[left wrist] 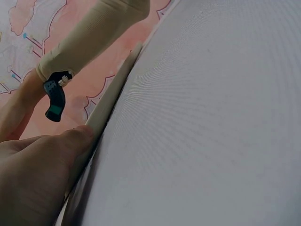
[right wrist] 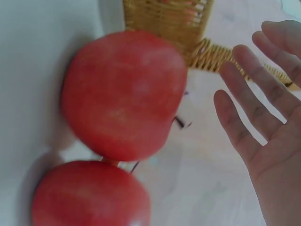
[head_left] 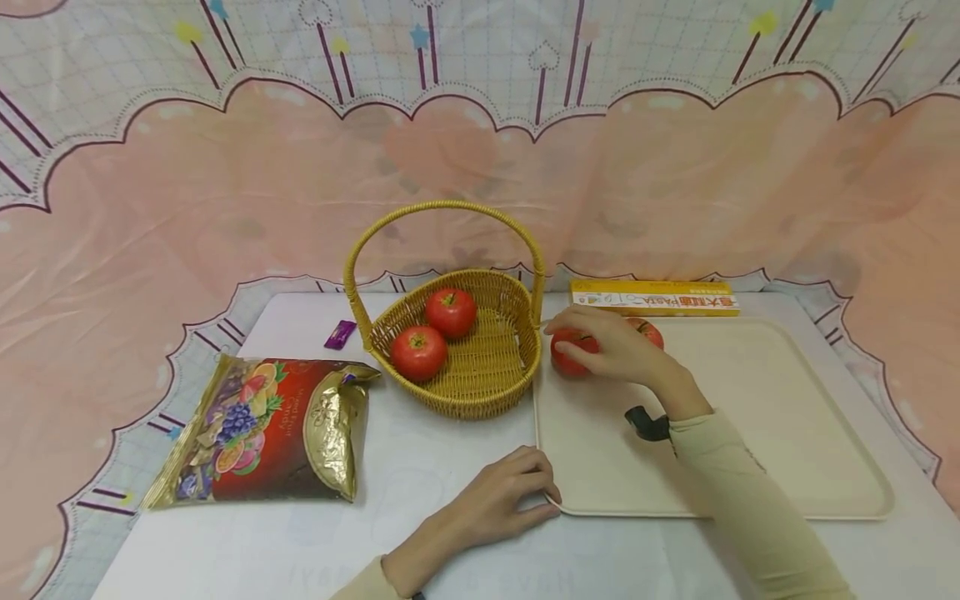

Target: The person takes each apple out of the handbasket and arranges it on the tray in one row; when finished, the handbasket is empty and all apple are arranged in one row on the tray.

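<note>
Resting on white table [head_left: 427,458]: cream tray [head_left: 780,400], pink drape [head_left: 285,208] behind

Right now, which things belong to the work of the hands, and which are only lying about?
Probably in the work:
right hand, over an apple
left hand, at the tray's edge
second apple on the tray
basket with two apples

Just lying about:
candy bag
purple sweet
pasta box

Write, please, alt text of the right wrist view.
The right hand, its fingers spread, is near two red apples on a pale tray. Part of a woven basket shows at the top.
</note>
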Tool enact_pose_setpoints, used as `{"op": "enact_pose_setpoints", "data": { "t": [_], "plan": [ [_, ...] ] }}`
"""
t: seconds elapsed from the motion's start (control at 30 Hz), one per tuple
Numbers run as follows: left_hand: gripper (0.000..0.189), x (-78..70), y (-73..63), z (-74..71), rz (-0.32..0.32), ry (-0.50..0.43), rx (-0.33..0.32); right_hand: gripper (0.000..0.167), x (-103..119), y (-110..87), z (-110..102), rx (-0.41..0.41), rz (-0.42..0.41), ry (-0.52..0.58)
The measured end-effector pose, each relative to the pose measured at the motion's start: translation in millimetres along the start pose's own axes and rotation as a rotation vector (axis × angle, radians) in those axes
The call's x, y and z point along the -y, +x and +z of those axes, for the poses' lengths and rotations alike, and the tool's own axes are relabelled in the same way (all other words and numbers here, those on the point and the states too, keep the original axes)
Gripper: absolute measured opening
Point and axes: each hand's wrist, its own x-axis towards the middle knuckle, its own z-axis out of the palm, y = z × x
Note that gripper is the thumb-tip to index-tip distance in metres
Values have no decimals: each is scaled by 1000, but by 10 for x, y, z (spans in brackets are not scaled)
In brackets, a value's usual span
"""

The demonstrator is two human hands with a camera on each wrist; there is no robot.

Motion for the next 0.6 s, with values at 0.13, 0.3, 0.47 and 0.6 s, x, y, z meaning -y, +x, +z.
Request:
{"op": "enact_pose_setpoints", "data": {
  "t": [0.13,0.3,0.47,0.6],
  "plan": [
    [6,0,0,-8,-3,-1,7,25,83,80,14,23,-6,26],
    [7,2,-3,-7,-9,-11,13,24,164,178,46,56,-18,41],
    [6,-9,-3,-19,-15,-17,14,23,217,276,87,80,-41,40],
    [6,-19,2,-28,-15,-12,13,23,258,344,104,102,-55,37]
  ]
}}
